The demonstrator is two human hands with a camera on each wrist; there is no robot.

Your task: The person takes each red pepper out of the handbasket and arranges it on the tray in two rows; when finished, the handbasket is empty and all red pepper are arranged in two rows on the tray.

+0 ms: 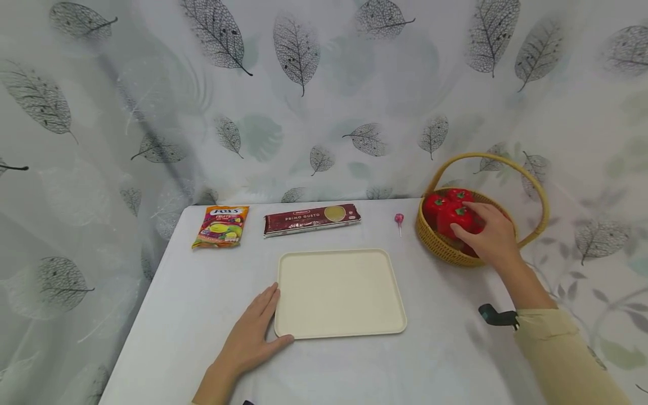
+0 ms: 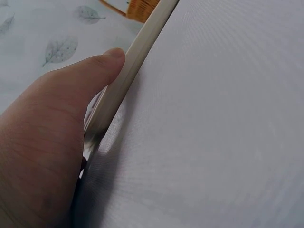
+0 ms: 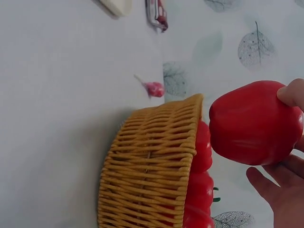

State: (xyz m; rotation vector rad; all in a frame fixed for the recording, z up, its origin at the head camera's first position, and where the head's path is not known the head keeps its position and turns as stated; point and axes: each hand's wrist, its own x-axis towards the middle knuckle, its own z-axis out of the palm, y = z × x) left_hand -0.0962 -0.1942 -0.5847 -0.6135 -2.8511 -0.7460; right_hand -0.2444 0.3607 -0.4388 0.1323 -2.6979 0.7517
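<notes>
My right hand (image 1: 488,235) grips a red bell pepper (image 1: 454,220) over the wicker basket (image 1: 445,250). In the right wrist view that pepper (image 3: 256,122) is held by the fingers above the basket's rim (image 3: 190,142), with other red peppers (image 3: 198,190) inside. My left hand (image 1: 249,336) rests at the left edge of the cream tray (image 1: 341,293), thumb near its lower left corner. The left wrist view has the left hand's thumb (image 2: 102,69) against the tray's side (image 2: 137,54); its other fingers are hidden there.
On the white table, an orange candy bag (image 1: 221,226) lies at the back left, and a long dark red packet (image 1: 311,220) lies behind the tray. A pink lollipop (image 1: 399,219) is left of the basket. The basket's tall handle (image 1: 543,205) arches over it. A leaf-patterned curtain hangs behind.
</notes>
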